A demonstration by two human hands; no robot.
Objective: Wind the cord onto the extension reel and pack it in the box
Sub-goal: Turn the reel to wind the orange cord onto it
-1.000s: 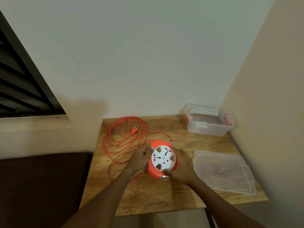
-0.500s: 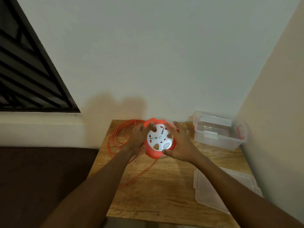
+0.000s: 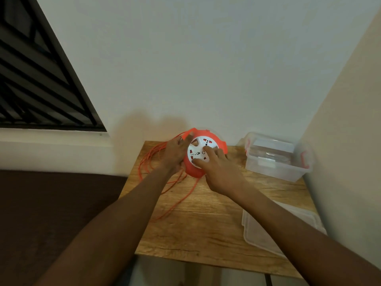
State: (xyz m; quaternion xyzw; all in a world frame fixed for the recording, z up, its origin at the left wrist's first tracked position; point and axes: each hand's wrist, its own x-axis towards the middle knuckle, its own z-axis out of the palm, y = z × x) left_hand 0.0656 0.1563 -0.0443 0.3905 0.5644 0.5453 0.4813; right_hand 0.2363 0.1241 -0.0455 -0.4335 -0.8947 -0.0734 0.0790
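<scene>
An orange extension reel (image 3: 201,141) with a white socket face is lifted and tilted toward me above the back of the wooden table (image 3: 206,230). My left hand (image 3: 175,154) grips its left rim. My right hand (image 3: 217,172) lies on the white face with fingers spread over the sockets. Loose orange cord (image 3: 165,188) lies in loops on the table's left side and trails from under the reel. The clear plastic box (image 3: 276,162) with red latches stands at the back right, uncovered.
The box's clear lid (image 3: 274,230) lies flat at the table's right edge. Walls close in behind and on the right. A dark surface (image 3: 51,213) sits left of the table, and a barred window (image 3: 37,79) is at the upper left.
The reel has been lifted off the table and carried toward the back wall, tilted up. My right hand has slid from the rim onto the white face. The view has tilted.
</scene>
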